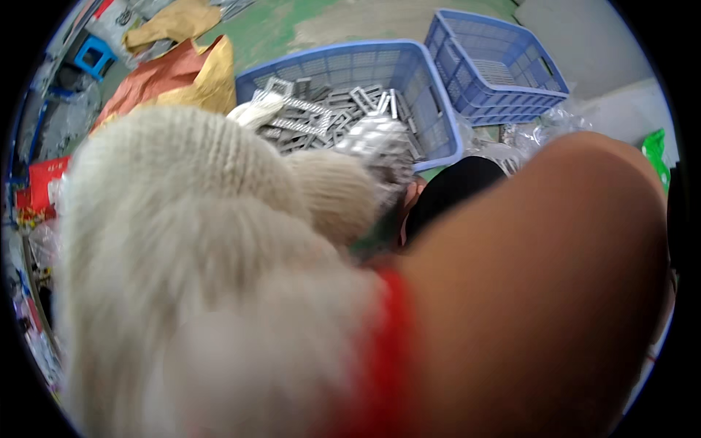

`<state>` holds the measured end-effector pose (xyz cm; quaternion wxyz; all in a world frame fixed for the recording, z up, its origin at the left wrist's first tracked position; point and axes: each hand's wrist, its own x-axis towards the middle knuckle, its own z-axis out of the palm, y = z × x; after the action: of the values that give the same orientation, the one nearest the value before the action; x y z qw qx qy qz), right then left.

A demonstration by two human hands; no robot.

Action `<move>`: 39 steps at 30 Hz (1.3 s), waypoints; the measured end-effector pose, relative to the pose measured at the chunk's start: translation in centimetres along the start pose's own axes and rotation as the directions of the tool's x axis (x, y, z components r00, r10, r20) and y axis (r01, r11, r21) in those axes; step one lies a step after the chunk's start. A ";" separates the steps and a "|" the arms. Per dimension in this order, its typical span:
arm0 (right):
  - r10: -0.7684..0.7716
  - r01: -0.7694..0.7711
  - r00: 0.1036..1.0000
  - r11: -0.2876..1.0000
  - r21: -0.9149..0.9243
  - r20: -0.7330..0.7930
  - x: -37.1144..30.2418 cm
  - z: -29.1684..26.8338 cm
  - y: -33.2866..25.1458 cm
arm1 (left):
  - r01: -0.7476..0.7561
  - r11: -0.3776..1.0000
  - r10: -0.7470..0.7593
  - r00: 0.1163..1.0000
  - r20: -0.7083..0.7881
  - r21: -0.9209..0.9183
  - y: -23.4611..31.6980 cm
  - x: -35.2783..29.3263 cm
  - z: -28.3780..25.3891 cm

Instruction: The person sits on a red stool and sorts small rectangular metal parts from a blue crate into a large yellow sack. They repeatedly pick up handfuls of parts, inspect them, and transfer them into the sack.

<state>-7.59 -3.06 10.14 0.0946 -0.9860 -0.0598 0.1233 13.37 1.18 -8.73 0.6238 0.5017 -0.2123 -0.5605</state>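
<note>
A white knitted glove with a red cuff covers my right hand [197, 241], which is raised very close and fills the left and middle of the head view. Its bare forearm [540, 292] crosses from the right. The fingers are blurred and partly hidden, so their grip does not show. Behind it, a small piece of white glove [261, 111] shows at the basket's near left side; it may be my left hand, mostly hidden. Grey metal pieces [321, 117] lie heaped in a blue plastic basket [350, 55]. A shiny silvery bundle [376, 146] sits at the heap's near edge.
A second blue basket [504, 91] stands at the far right beside clear plastic wrapping [518, 146]. Orange and tan sacks [175, 77] are on the left, with a blue stool [95, 57] behind. The floor [314, 22] is green. A black knee covering [453, 190] is near the basket.
</note>
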 end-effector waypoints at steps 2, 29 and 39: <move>0.077 -0.075 0.993 0.997 -0.032 0.089 -0.3 -0.1 0.5 | 0.014 1.000 -0.014 1.000 0.011 -0.020 -0.6 -0.3 0.3; -0.182 0.185 0.933 0.983 0.022 0.310 2.2 -2.1 -3.6 | 0.049 0.998 -0.045 0.992 -0.117 0.032 0.9 -0.7 0.4; -0.133 0.134 0.927 0.991 0.021 0.351 1.4 -2.6 -4.5 | -0.132 0.974 0.147 0.987 -0.072 0.182 0.3 -1.7 2.7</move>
<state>-5.97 1.09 13.21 0.0889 -0.9419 -0.1430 0.2907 10.74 1.66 -6.88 0.6230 0.5622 -0.2692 -0.4726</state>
